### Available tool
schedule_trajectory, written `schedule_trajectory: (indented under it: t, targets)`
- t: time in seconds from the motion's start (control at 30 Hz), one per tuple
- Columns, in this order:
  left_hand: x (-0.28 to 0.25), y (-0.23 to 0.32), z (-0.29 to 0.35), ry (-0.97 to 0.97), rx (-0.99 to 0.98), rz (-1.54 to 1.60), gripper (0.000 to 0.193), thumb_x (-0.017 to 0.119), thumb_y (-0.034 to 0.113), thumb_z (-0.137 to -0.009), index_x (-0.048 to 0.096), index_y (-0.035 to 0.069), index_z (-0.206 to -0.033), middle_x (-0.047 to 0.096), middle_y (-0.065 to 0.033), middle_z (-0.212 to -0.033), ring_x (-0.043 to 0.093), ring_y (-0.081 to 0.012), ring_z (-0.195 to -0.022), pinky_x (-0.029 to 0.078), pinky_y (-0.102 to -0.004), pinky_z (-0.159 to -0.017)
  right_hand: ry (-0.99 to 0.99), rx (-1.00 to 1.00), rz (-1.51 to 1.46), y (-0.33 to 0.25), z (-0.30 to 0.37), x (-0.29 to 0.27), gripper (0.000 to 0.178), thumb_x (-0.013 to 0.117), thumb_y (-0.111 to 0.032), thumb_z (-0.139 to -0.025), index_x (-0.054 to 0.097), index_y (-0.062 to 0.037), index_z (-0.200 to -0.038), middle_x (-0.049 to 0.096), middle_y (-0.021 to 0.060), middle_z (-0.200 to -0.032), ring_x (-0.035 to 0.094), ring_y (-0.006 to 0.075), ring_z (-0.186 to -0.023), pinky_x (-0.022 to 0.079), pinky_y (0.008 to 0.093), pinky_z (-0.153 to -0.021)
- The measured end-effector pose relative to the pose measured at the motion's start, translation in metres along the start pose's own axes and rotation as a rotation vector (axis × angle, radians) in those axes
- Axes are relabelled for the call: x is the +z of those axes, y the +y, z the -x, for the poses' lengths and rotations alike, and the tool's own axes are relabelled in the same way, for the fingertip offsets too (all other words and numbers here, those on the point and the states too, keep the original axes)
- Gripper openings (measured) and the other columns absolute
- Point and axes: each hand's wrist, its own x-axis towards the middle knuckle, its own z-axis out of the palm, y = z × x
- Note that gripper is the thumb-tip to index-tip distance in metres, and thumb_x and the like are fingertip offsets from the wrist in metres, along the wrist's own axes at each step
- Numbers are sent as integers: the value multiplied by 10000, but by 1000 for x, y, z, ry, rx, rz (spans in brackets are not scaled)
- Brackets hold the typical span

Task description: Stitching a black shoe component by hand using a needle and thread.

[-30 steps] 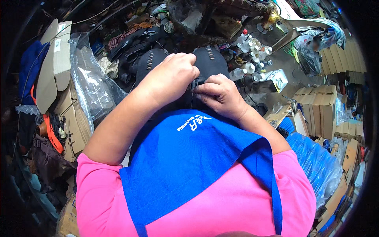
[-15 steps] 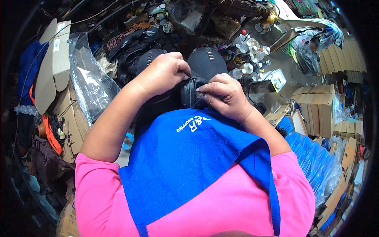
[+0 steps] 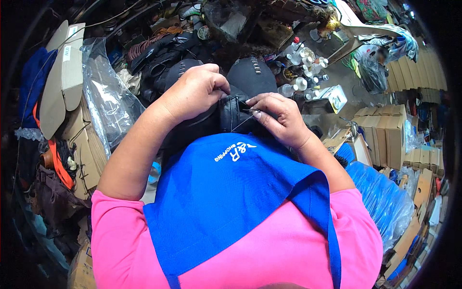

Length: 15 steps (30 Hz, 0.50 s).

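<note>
A black leather-like piece point(image 3: 231, 112) with a stitched seam lies across my lap, between my dark-clad knees and the blue apron point(image 3: 216, 183). My left hand point(image 3: 204, 91) is closed, pinching the piece's upper left edge between thumb and fingers. At the piece's right side, my right hand point(image 3: 279, 115) has thumb and forefinger drawn together. A thin pale thread point(image 3: 242, 123) slants from the lower end of the seam up to these fingertips. Whether a needle is also in them is too small to make out.
Several plastic bottles point(image 3: 301, 83) and a white-and-yellow can point(image 3: 332, 98) stand beyond my right hand. Stacked cardboard point(image 3: 382, 130) and a blue plastic-wrapped bundle point(image 3: 375, 192) are at the right. Clear plastic sheeting point(image 3: 108, 91) and cardboard sheets point(image 3: 72, 77) stand at the left.
The right thumb has come away from the leather piece's edge, and the thread now shows stretched across it. My left hand keeps its pinch almost in place.
</note>
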Motion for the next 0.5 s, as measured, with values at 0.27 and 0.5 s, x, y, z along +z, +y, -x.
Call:
schedule_trajectory:
  t: [0.27, 0.5]
  targets:
    - [1, 1, -2, 8, 11, -10, 116, 697, 41, -723, 684, 33, -838, 563, -110, -762, 589, -271, -744, 474, -345, -662, -4, 6, 3, 1, 0, 0, 95, 630, -118, -797, 636, -53, -866, 675, 95, -965, 641, 264, -907, 480, 351, -803]
    - [3, 2, -3, -16, 18, 0, 119, 692, 44, -725, 682, 38, -843, 563, -115, -773, 588, -285, -750, 474, -353, -662, 2, -1, 8, 3, 2, -1, 105, 634, -113, -791, 642, -52, -875, 678, 95, -966, 643, 264, -907, 478, 353, -803]
